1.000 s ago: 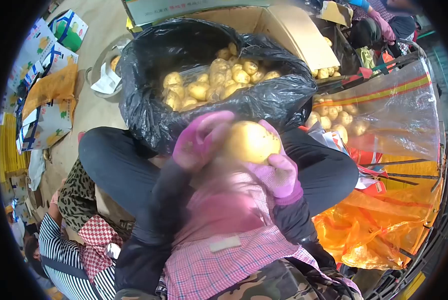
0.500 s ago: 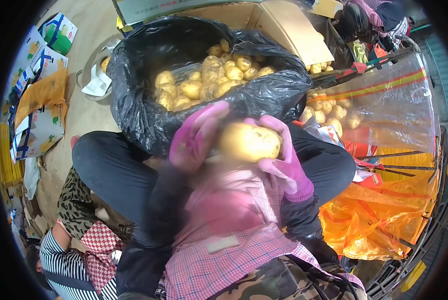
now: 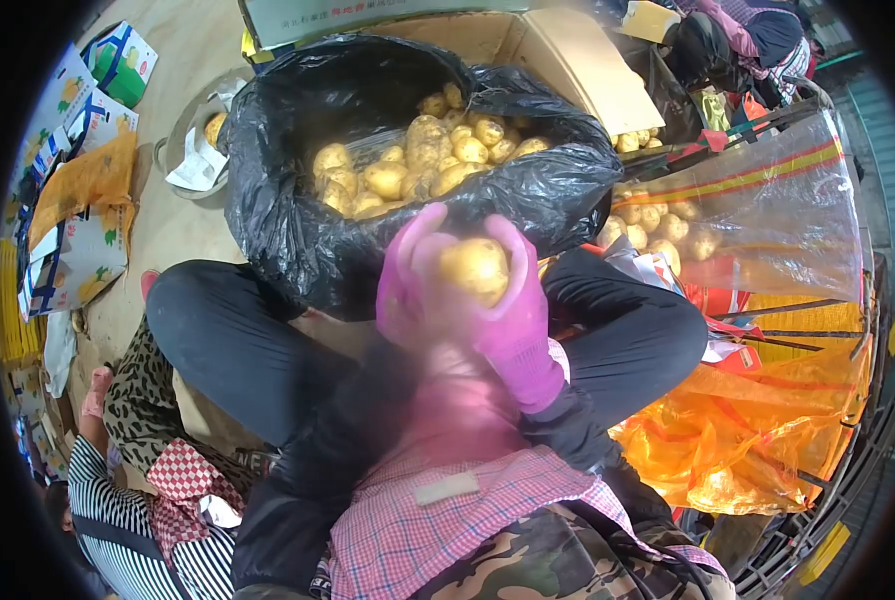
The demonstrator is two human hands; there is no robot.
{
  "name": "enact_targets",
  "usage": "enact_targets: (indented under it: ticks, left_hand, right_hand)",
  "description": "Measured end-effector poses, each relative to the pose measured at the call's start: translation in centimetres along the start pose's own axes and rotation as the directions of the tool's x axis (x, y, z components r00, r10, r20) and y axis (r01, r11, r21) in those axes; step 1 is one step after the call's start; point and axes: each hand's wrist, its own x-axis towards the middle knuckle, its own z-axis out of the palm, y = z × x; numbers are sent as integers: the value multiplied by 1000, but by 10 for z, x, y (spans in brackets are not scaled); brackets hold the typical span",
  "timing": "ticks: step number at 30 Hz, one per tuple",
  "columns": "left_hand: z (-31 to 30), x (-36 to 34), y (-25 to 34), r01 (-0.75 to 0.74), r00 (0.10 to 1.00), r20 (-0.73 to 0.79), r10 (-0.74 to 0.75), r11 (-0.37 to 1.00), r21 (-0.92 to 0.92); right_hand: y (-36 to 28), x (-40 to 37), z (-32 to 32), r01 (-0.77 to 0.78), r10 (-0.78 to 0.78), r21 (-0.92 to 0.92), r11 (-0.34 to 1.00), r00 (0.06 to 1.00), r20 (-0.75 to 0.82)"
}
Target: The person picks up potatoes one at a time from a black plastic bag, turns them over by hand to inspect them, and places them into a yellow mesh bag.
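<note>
**A:** The potato (image 3: 475, 268) is up between both pink-gloved hands, above the crossed legs (image 3: 228, 330) and just in front of the black bag (image 3: 288, 220).

**B:** The left hand (image 3: 408, 285) cups one side with fingers raised. The right hand (image 3: 518, 325) wraps the other side, thumb over the top. Both are closed on it, probably because a smooth, round thing slips easily.

**A:** Its skin is pale yellow with a few dark specks, and it's oval.

**B:** The bag is thin, glossy, crinkled plastic. Its mouth is spread wide toward the person, which puts the heap (image 3: 418, 160) inside within easy reach.

**A:** On the right is a clear sack (image 3: 778, 210) with a red stripe, propped open, more potatoes showing through it.

**B:** Crumpled orange netting (image 3: 758, 440) lies below that, and a stiff cardboard box (image 3: 588, 70) stands behind the bag, flap out.
</note>
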Motion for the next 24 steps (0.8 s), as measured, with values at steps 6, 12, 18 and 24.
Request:
enact_targets:
  ticks: [6,12,18,24]
  left_hand:
    - [-17,1,-3,244,969,186,-160,698,-673]
    - [-34,10,7,401,915,315,-251,647,-648]
    - [-31,14,3,-374,927,37,372,916,144]
    - [-21,5,-15,48,993,116,16,845,-533]
  right_hand:
    - [30,17,-12,259,-232,-173,950,959,163]
    - [-9,34,-29,-340,258,200,919,902,346]
    - [-22,20,-17,-205,123,371,906,965,233]
    - [-13,21,-30,-383,236,491,782,912,335]
